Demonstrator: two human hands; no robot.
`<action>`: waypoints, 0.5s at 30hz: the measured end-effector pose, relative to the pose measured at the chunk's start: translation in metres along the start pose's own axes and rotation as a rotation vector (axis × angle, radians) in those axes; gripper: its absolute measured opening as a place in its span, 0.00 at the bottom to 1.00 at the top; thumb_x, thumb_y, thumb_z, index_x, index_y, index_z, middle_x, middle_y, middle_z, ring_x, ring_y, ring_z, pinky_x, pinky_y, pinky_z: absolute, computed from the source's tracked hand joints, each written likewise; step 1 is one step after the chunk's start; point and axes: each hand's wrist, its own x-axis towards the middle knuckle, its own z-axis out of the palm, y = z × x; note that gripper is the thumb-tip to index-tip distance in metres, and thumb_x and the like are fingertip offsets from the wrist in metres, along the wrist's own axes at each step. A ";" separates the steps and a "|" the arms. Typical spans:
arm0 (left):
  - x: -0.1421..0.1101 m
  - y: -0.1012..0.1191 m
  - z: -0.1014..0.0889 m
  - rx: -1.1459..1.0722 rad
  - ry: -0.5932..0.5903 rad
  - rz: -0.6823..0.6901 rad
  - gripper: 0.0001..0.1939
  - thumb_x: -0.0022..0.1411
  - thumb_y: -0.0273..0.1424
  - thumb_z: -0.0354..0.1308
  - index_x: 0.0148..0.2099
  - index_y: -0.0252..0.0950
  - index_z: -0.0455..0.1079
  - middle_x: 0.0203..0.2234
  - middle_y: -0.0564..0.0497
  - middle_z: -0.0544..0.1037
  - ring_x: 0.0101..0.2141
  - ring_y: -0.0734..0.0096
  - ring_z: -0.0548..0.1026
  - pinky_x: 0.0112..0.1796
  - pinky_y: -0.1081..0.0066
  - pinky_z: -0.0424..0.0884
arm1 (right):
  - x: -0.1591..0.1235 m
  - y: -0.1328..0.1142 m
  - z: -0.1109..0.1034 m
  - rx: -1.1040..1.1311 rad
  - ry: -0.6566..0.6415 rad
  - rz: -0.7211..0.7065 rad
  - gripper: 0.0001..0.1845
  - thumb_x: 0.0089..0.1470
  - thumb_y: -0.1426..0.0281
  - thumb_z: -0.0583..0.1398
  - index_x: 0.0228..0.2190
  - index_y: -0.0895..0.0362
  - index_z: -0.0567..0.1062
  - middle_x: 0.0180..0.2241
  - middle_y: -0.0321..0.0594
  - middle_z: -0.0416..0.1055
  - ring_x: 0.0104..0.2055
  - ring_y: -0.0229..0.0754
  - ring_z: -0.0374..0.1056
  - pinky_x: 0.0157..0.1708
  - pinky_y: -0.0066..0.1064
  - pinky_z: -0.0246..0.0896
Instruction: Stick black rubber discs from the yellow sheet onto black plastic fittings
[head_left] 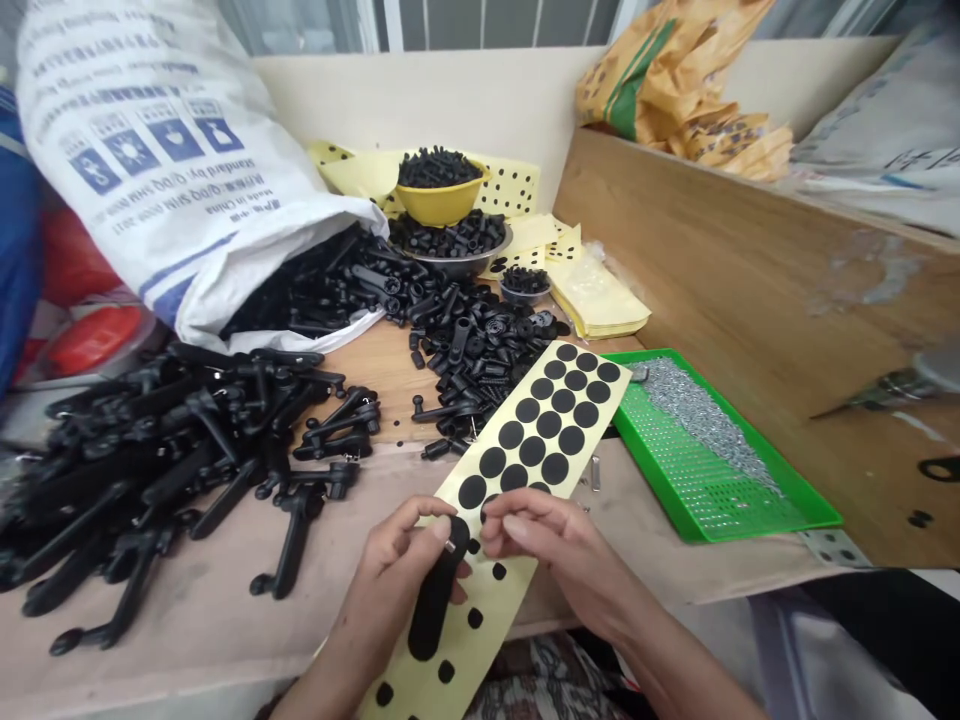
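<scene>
My left hand [409, 560] is closed on a black plastic crank handle [433, 605], its thumb by a small metal pin near the rounded top end. Just to the right, my right hand [544, 540] has its thumb and fingertips pinched together; something dark shows at the tips, too small to name. Beneath both hands lies a yellow backing sheet [465, 665] with rows of round black stickers [532, 451] on its far part and smaller black dots on its near part.
Finished-looking black crank handles [187, 450] pile at the left. A white sack [172, 150] spills black parts [480, 340] at the centre. Behind them are a yellow bowl [439, 205] and yellow sheets [600, 300]. A green tray [660, 480] of small metal pieces stands right, beside a wooden board [720, 280].
</scene>
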 end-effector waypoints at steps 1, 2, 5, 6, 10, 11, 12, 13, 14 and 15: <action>-0.001 0.000 0.000 -0.020 0.006 -0.002 0.22 0.52 0.46 0.59 0.43 0.37 0.67 0.19 0.54 0.76 0.20 0.68 0.74 0.23 0.73 0.68 | 0.000 0.000 0.002 -0.049 -0.006 -0.002 0.13 0.47 0.61 0.64 0.32 0.56 0.76 0.28 0.38 0.74 0.31 0.40 0.69 0.36 0.33 0.64; -0.002 0.000 0.000 -0.033 0.007 0.007 0.23 0.52 0.46 0.59 0.44 0.37 0.67 0.19 0.54 0.76 0.21 0.68 0.74 0.24 0.73 0.69 | 0.000 0.000 0.005 -0.097 -0.014 -0.009 0.11 0.47 0.62 0.64 0.31 0.56 0.75 0.27 0.37 0.72 0.31 0.40 0.69 0.34 0.32 0.64; -0.002 -0.003 0.000 -0.037 -0.014 0.068 0.24 0.51 0.47 0.61 0.46 0.36 0.69 0.22 0.54 0.76 0.25 0.68 0.75 0.30 0.72 0.71 | 0.001 0.001 0.012 -0.214 -0.017 -0.076 0.08 0.47 0.66 0.63 0.30 0.55 0.71 0.26 0.34 0.69 0.29 0.39 0.67 0.30 0.30 0.63; -0.002 -0.004 0.000 -0.027 -0.016 0.087 0.24 0.51 0.47 0.61 0.45 0.35 0.70 0.24 0.54 0.76 0.26 0.68 0.75 0.31 0.72 0.71 | 0.001 0.002 0.014 -0.254 -0.013 -0.113 0.07 0.47 0.67 0.61 0.30 0.55 0.71 0.26 0.34 0.68 0.29 0.39 0.66 0.29 0.29 0.63; -0.002 -0.008 -0.001 0.014 0.021 0.098 0.22 0.52 0.47 0.61 0.43 0.36 0.71 0.28 0.52 0.75 0.29 0.69 0.72 0.30 0.74 0.69 | 0.002 0.004 0.016 -0.397 -0.023 -0.231 0.07 0.52 0.68 0.56 0.34 0.57 0.71 0.29 0.37 0.69 0.32 0.40 0.67 0.32 0.30 0.64; -0.002 -0.008 0.000 0.004 0.029 0.092 0.22 0.52 0.47 0.61 0.43 0.36 0.71 0.28 0.53 0.75 0.28 0.70 0.71 0.29 0.74 0.69 | 0.002 0.005 0.016 -0.430 -0.019 -0.260 0.07 0.53 0.69 0.55 0.35 0.57 0.71 0.29 0.38 0.69 0.32 0.40 0.67 0.33 0.30 0.65; -0.002 -0.009 0.001 -0.015 0.034 0.087 0.22 0.53 0.47 0.60 0.44 0.36 0.71 0.27 0.53 0.74 0.28 0.70 0.71 0.28 0.74 0.69 | 0.001 0.005 0.016 -0.468 -0.007 -0.296 0.07 0.54 0.69 0.55 0.35 0.57 0.70 0.30 0.38 0.70 0.33 0.40 0.68 0.34 0.30 0.65; -0.002 -0.009 0.001 -0.042 0.038 0.085 0.22 0.54 0.47 0.60 0.44 0.36 0.70 0.26 0.53 0.74 0.27 0.70 0.71 0.28 0.73 0.69 | 0.001 0.006 0.015 -0.508 0.008 -0.339 0.06 0.54 0.70 0.54 0.35 0.56 0.70 0.30 0.38 0.70 0.33 0.40 0.68 0.34 0.30 0.65; -0.002 -0.010 0.003 -0.068 0.045 0.091 0.21 0.54 0.46 0.60 0.44 0.36 0.70 0.25 0.53 0.73 0.27 0.69 0.71 0.29 0.73 0.70 | 0.000 0.007 0.015 -0.550 0.023 -0.389 0.05 0.54 0.71 0.54 0.34 0.56 0.69 0.30 0.38 0.70 0.33 0.40 0.68 0.34 0.30 0.64; -0.002 -0.011 0.004 -0.093 0.056 0.104 0.21 0.55 0.45 0.60 0.45 0.36 0.69 0.25 0.53 0.74 0.28 0.69 0.72 0.30 0.73 0.70 | 0.000 0.007 0.014 -0.589 0.039 -0.436 0.04 0.55 0.71 0.54 0.33 0.56 0.69 0.30 0.38 0.70 0.33 0.39 0.68 0.34 0.30 0.64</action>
